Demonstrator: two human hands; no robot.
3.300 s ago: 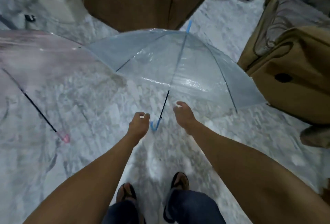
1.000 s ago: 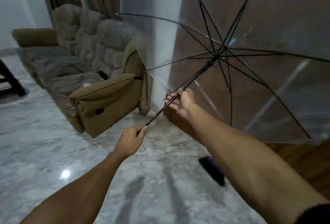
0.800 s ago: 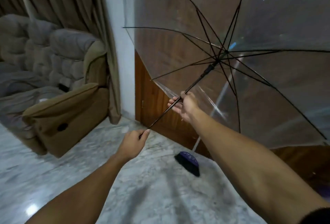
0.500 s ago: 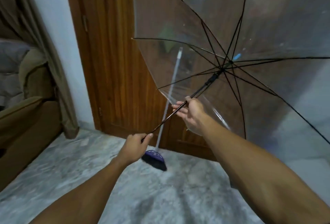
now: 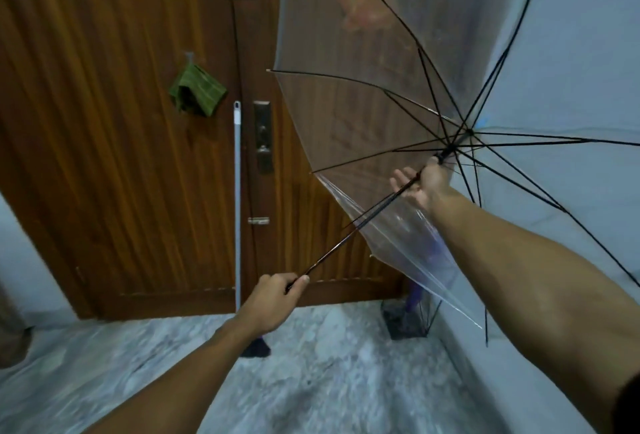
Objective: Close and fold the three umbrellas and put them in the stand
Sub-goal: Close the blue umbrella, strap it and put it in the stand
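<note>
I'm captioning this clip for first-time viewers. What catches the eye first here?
The open clear umbrella fills the upper right, black ribs spread. The left hand grips its shaft's lower end, and the right hand is up near the runner. Behind stands a wooden door, a green cloth hanging on it.

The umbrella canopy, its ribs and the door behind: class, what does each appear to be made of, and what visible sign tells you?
Umbrella canopy: clear, glossy plastic film, probably vinyl; the door shows through it. Ribs: thin, dark and straight, likely metal, though painted fibreglass is possible. Door: brown wood or wood veneer, with vertical grain streaks and a slight sheen.
</note>
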